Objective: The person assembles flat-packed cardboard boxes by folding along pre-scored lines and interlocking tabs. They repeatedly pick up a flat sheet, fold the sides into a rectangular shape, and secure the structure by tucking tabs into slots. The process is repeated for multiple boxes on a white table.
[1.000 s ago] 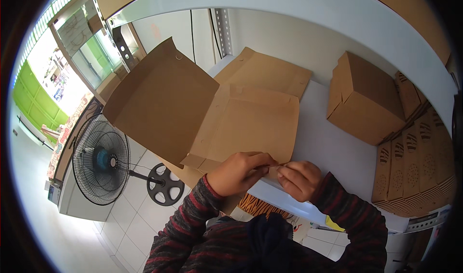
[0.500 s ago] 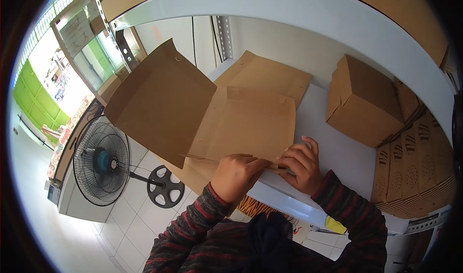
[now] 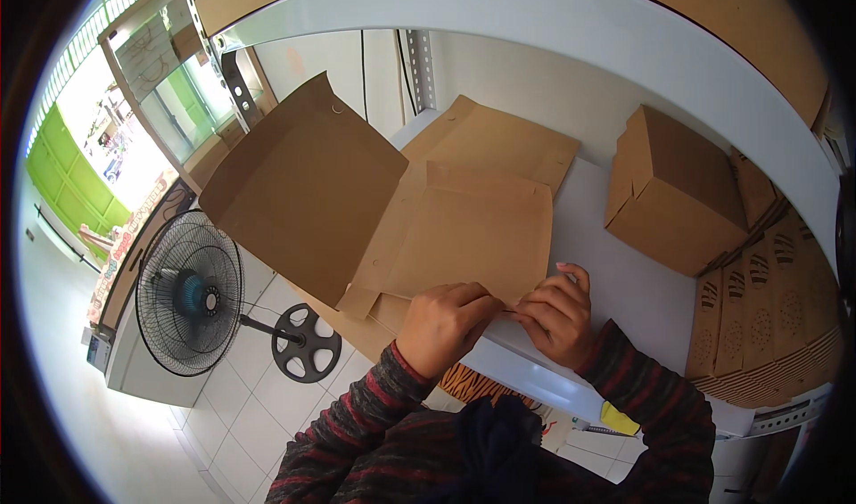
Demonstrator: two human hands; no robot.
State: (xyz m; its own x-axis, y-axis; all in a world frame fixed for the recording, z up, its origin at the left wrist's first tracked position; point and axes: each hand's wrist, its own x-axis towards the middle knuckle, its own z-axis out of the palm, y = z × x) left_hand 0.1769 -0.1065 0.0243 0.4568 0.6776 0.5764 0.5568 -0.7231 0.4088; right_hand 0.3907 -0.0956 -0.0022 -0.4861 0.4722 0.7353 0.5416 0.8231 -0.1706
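A brown cardboard box (image 3: 481, 232), partly folded, lies on the white shelf with its large lid panel (image 3: 308, 192) raised to the left. My left hand (image 3: 448, 321) is closed on the box's near edge, fingers bent over the cardboard. Just to its right, my right hand (image 3: 557, 317) pinches the same edge near the corner, its little finger lifted. The fingertips of both hands almost meet, and the folded edge between them is mostly hidden. A small flap (image 3: 359, 301) sticks out at the near left corner of the box.
Behind the box lie flat cardboard sheets (image 3: 508, 134). Assembled brown boxes (image 3: 678, 192) stand on the right, above a stack of printed flat cartons (image 3: 758, 312). A white upper shelf beam (image 3: 499, 5) arches overhead. Left of the shelf stands a black fan (image 3: 190, 292) on the tiled floor.
The near left flap has swung outward, away from the box's side. Both hands stay at the near edge, the fingertips pressed closer together over the cardboard.
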